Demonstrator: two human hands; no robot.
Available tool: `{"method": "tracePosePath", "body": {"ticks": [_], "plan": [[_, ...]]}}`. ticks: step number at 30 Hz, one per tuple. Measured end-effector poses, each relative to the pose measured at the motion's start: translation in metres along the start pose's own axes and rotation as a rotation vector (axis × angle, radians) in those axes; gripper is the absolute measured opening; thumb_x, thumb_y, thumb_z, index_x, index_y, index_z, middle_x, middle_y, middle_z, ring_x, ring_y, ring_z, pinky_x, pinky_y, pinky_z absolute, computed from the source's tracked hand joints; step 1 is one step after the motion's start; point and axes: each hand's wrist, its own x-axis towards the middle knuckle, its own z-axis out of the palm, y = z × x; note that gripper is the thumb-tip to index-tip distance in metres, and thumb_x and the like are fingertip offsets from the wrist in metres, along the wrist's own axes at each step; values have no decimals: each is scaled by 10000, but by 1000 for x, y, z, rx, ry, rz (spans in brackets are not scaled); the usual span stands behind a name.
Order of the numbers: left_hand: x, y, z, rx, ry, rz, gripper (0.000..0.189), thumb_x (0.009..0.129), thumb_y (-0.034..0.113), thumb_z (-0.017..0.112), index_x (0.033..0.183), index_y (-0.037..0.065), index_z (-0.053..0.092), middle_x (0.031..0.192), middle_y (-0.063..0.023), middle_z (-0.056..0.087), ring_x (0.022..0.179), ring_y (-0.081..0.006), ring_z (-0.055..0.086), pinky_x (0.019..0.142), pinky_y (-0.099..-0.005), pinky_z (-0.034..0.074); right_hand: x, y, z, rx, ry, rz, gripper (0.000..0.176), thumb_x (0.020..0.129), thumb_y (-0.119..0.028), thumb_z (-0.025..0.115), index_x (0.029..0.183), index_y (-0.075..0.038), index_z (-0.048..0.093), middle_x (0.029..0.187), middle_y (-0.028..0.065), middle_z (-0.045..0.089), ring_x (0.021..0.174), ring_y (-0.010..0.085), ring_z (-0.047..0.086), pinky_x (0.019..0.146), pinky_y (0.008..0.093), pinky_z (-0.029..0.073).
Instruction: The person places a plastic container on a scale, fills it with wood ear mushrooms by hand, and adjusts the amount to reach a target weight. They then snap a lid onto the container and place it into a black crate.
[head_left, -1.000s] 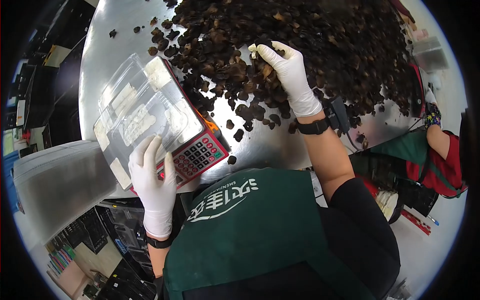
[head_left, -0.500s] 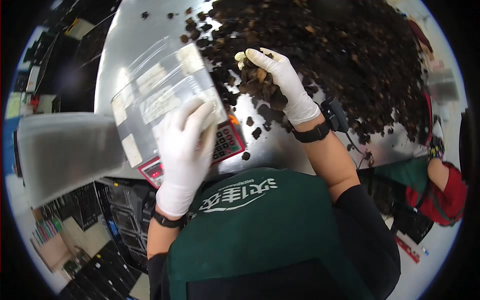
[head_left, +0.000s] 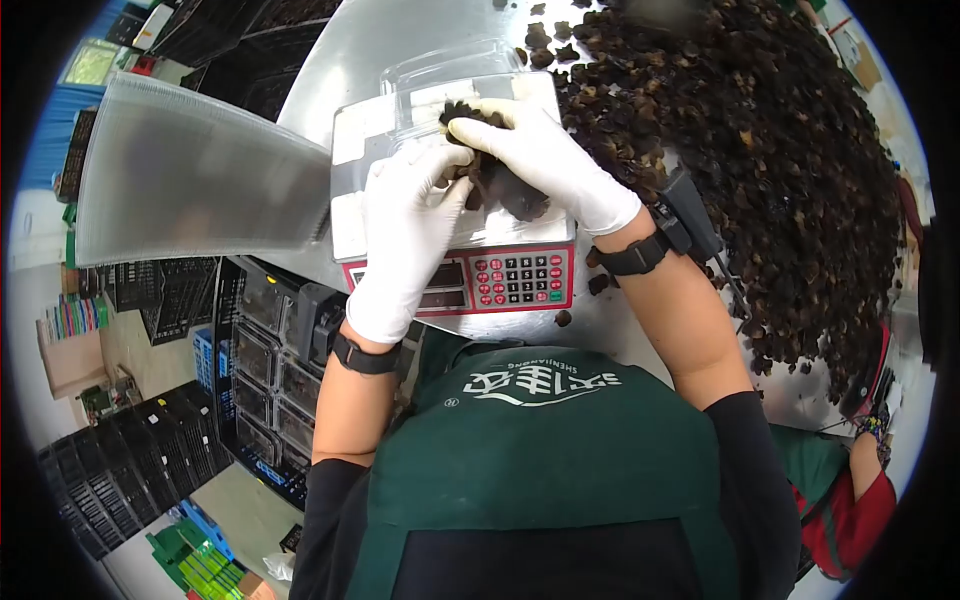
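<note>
A handful of dark brown, leafy pieces that look like wood ear mushrooms (head_left: 515, 195) is gathered in my right hand (head_left: 560, 165), in a white glove, its fingers curled over them. My left hand (head_left: 410, 215), also gloved in white, meets it from the left, fingertips closed on the edge of the same handful. Both hands are above a clear plastic container (head_left: 440, 72) with its lid part raised at the back. This container lies on the platform of a red-edged weighing scale (head_left: 520, 282); my left hand and wrist cover part of its display.
A large heap of mushrooms (head_left: 740, 180) spreads over the metal table (head_left: 340, 75) to the right. At the left stands a stack of clear plastic sheets or lids (head_left: 200, 175). Crates with clear boxes (head_left: 265, 350) are below it. Another person's arm (head_left: 868, 470) is at the lower right.
My right hand has brought the mushrooms from beside the heap to over the scale. My left hand has come off the container and now grips at the handful. The view has shifted.
</note>
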Motion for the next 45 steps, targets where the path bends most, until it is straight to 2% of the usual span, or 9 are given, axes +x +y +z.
{"method": "tracePosePath", "body": {"ticks": [5,8,12,16,21,25,29,36,45], "plan": [[-12,-20,-3,-316,-60,-414,255,822,-5,742,1076,7,730,921,-44,731,805,-83,635,776,-247,512,-9,6,-7,-482,9,-268,333,984,-317,567,1180,-63,657,1091,136,690,958,230,688,786,336,564],[-14,-28,-7,-402,-25,-435,252,839,-25,708,1088,7,720,831,-17,690,716,-67,617,620,-216,508,-18,14,-13,-863,232,-623,302,974,-284,564,1193,-96,650,1110,143,680,1017,277,665,805,364,561],[-11,-32,-14,-426,-14,-413,217,835,15,749,1051,-5,733,816,-35,702,702,-62,606,647,-211,503,-37,-9,-13,-985,166,-485,393,918,-188,642,1305,-124,611,1245,125,632,1130,290,613,972,365,499],[-10,-21,-18,-605,-62,-545,206,842,26,756,1038,-30,728,851,-57,718,743,-75,635,689,-218,513,-44,-12,4,-811,56,-688,434,860,-186,712,1273,-81,631,1199,121,658,1027,311,653,880,375,535],[-11,-14,-17,-816,-88,-596,196,868,50,748,1041,-38,726,895,-89,735,769,-102,665,715,-227,533,-52,-3,7,-298,65,-307,296,941,-146,652,1208,-19,672,929,83,718,788,152,653,756,280,534],[-11,-7,-14,-919,-140,-601,202,894,61,725,1075,-26,719,932,-75,726,809,-107,662,781,-242,539,-65,-9,-5,39,23,-26,283,984,-150,597,1198,24,658,941,30,700,752,62,595,688,238,508],[-8,-5,-7,-947,-199,-579,210,903,58,711,1101,-11,706,986,-59,712,879,-108,653,833,-250,531,-77,-6,-11,110,52,-56,302,1002,-158,574,1230,29,641,931,33,684,732,58,587,681,216,506],[-5,11,-5,-844,-226,-539,184,921,47,690,1099,3,701,973,-45,704,842,-101,630,797,-245,505,-87,2,-14,153,90,-33,301,1006,-158,566,1243,10,641,998,52,691,759,84,610,706,239,519],[2,-7,2,-436,-95,-344,75,912,41,705,966,-10,706,891,-14,685,813,-76,598,742,-228,484,-62,22,16,-492,351,-423,288,923,-204,609,1140,-31,681,900,134,690,837,292,655,737,402,535]]}}
